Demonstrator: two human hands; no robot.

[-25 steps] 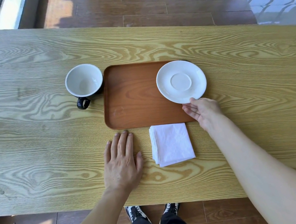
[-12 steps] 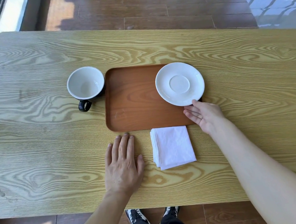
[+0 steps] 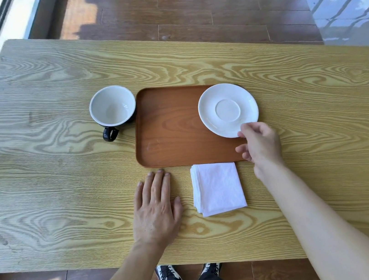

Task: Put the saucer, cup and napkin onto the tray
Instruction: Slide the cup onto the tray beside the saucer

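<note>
The white saucer (image 3: 228,110) lies on the right end of the brown wooden tray (image 3: 167,128), its rim reaching just past the tray's right edge. My right hand (image 3: 261,145) hovers at the saucer's near edge, fingers loosely curled and apart, one fingertip touching the rim, nothing in it. The cup (image 3: 113,109), white inside and black outside, stands upright on the table against the tray's left edge, handle towards me. The folded white napkin (image 3: 218,187) lies on the table just in front of the tray. My left hand (image 3: 156,206) rests flat on the table left of the napkin.
The light wooden table (image 3: 53,183) has its near edge close to my body, with my legs and shoes below it. A window frame runs along the left, and brown plank floor lies beyond the far edge.
My right hand held the saucer's near rim; now its fingers have come off and the hand has lifted and turned. The saucer shifted slightly left on the tray. My left hand stayed put.
</note>
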